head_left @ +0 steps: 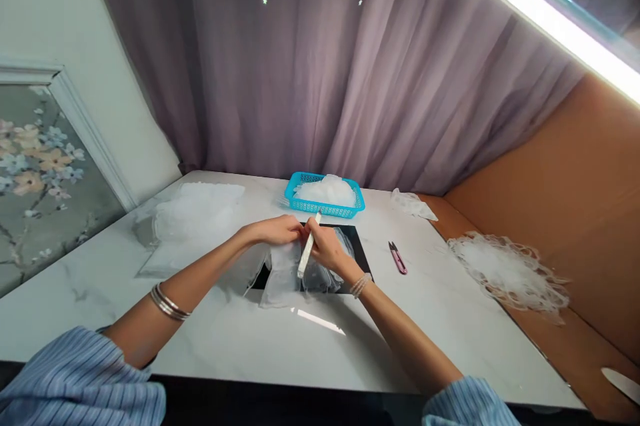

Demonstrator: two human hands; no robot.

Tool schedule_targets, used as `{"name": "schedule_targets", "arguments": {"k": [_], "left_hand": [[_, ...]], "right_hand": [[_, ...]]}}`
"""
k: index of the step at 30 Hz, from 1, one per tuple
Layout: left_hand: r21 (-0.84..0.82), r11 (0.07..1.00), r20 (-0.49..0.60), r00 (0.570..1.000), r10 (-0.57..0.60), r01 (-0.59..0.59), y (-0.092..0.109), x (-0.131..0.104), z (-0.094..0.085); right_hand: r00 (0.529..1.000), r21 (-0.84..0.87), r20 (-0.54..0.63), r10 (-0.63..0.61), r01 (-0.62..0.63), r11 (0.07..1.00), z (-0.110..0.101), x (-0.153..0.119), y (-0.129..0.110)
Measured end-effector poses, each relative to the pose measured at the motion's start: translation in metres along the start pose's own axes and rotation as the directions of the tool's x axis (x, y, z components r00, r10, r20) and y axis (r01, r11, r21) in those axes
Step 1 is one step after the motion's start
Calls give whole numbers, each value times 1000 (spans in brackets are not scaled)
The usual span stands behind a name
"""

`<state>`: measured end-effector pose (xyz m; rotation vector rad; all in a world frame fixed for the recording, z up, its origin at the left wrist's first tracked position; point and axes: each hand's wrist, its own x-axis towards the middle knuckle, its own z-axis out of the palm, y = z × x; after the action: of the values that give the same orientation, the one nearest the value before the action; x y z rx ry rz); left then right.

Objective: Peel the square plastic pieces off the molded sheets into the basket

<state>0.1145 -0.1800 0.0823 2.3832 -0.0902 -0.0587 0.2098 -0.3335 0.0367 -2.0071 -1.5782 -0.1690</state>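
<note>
Near the middle of the table, my left hand (pixel 280 230) is closed at the top edge of a sheer white mesh bag (pixel 283 276), which hangs flat toward me. My right hand (pixel 327 247) meets it there, fingers closed, with a slim white stick-like tool (pixel 309 247) lying across them, its dark tip pointing away from me. What the right fingertips pinch is hidden. Beneath both hands lies a black mat (pixel 361 246). More sheer mesh pieces (pixel 320 279) rest on the mat under my right hand.
A blue plastic basket (pixel 327 209) of white mesh stands behind the mat. Stacked white mesh bags (pixel 200 213) lie left. Pink thread snips (pixel 398 258) lie right, with a crumpled mesh piece (pixel 413 204) behind and a heap of white loops (pixel 507 273) at the right edge.
</note>
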Motion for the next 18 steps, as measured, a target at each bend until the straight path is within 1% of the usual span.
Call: {"name": "schedule_targets", "arguments": {"k": [2, 4, 6, 8, 12, 14, 15, 18], "left_hand": [[29, 1000, -60, 998, 4, -2, 3, -8, 1], [74, 997, -165, 986, -10, 22, 8, -11, 5], [133, 988, -287, 958, -31, 72, 15, -10, 12], [194, 972, -385, 922, -49, 133, 22, -9, 19], [302, 928, -480, 876, -48, 217, 37, -12, 29], [338, 910, -526, 850, -29, 241, 41, -20, 27], [349, 903, -553, 833, -19, 253, 42, -26, 24], [350, 894, -624, 781, 1, 279, 44, -48, 5]], "right_hand": [[1000, -8, -21, 12, -12, 1000, 2, 3, 5], [998, -24, -48, 35, -36, 999, 1, 9, 10], [995, -52, -76, 68, -72, 996, -2, 16, 13], [989, -85, -101, 105, -114, 990, -3, 23, 13], [969, -144, -153, 196, -218, 965, -7, 29, 16], [939, -158, -211, 272, -307, 938, -16, 27, 25], [916, -159, -250, 313, -358, 920, -23, 25, 31], [837, -149, -375, 399, -479, 865, -56, 19, 50]]}}
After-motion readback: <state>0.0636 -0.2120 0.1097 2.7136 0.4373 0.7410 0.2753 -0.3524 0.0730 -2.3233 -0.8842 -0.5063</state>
